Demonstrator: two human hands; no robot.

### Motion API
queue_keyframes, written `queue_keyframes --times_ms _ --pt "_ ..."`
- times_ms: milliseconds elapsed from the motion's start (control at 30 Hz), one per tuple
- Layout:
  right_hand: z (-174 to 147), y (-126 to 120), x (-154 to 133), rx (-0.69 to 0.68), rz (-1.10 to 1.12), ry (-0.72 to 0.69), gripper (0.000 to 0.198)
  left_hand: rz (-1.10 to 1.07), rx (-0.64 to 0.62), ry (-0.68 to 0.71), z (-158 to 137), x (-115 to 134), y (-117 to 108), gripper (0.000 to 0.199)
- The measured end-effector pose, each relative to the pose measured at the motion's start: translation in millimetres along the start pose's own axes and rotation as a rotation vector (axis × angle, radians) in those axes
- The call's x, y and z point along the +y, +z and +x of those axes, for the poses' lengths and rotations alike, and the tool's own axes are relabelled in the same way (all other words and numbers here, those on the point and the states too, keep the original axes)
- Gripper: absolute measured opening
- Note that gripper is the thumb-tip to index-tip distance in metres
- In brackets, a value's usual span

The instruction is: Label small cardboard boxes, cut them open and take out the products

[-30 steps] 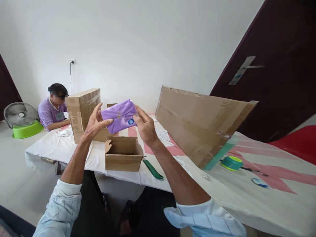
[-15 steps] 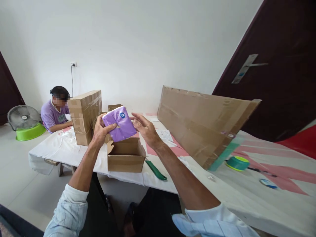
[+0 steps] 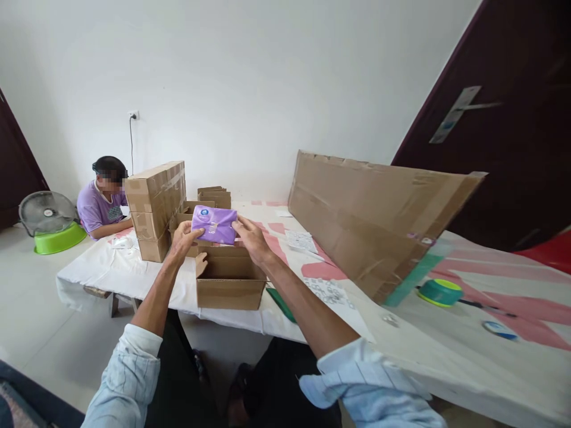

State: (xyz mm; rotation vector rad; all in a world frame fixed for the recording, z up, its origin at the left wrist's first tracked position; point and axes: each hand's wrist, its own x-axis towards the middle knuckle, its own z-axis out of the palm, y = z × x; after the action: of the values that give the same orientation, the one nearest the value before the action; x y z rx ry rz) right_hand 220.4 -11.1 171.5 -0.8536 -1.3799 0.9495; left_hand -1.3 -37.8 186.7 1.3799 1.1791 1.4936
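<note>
Between both hands I hold a flat, soft purple packet [image 3: 215, 226] with a round blue mark, tilted toward me. My left hand [image 3: 182, 241] grips its left end, thumb on the front face. At the right end, my right hand [image 3: 250, 236] pinches the edge. Just below the packet, an open brown cardboard box [image 3: 230, 293] stands at the table's front edge, its inside partly in shadow. A green long-handled tool [image 3: 281, 305] lies right of the box, partly hidden by my right forearm.
Stacked cardboard boxes [image 3: 154, 211] stand at left, more open boxes [image 3: 214, 196] behind. A large cardboard sheet [image 3: 379, 220] leans at right. Beyond it lie a green tape roll [image 3: 441, 292] and a small blue-white roll [image 3: 499, 330]. A person [image 3: 102, 205] sits across, beside a fan [image 3: 48, 214].
The packet has moved down and been turned, so it now sits level above the box. My right hand, beside it with fingers apart before, has closed on its right edge.
</note>
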Motion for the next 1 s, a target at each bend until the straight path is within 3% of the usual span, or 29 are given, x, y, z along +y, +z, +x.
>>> queue_keyframes --times_ms 100,200,300,367,433,500,633,733,867,1000 --pt "6.0 -0.1 12.7 -0.019 -0.039 0.06 0.064 0.06 0.01 -0.057 4.4 -14.5 -4.0 0.059" --pt "7.3 0.7 22.0 -0.011 -0.102 0.006 0.064 0.079 0.002 -0.081 8.0 -25.5 -4.7 0.06" --pt "7.9 2.0 20.3 -0.012 -0.128 -0.047 0.075 0.071 -0.048 -0.071 11.4 -19.9 -6.5 0.067" --pt "7.7 2.2 10.6 -0.007 -0.111 -0.107 0.082 0.053 -0.139 -0.01 13.9 -5.0 -8.3 0.071" --pt "6.9 -0.8 -2.6 -0.01 -0.085 -0.187 0.086 0.029 -0.279 0.138 17.8 14.4 -10.5 0.069" --pt "5.4 -10.4 -12.7 -0.013 -0.09 -0.265 0.086 -0.005 -0.328 0.263 24.0 32.2 -14.8 0.065" --pt "-2.0 -50.6 0.3 0.085 -0.318 -0.261 0.078 -0.079 -0.209 0.46 39.1 43.5 -38.3 0.078" --pt "-12.7 -81.3 34.1 0.121 -0.474 -0.051 0.08 -0.078 -0.073 0.46 46.2 25.1 -64.8 0.082" --pt "-27.3 -95.5 68.7 0.027 -0.489 0.312 0.072 -0.015 -0.016 0.267 47.6 -26.1 -87.1 0.08" --pt "-34.9 -94.4 75.2 -0.078 -0.393 0.409 0.055 0.022 0.051 0.018 43.9 -85.3 -86.9 0.079"
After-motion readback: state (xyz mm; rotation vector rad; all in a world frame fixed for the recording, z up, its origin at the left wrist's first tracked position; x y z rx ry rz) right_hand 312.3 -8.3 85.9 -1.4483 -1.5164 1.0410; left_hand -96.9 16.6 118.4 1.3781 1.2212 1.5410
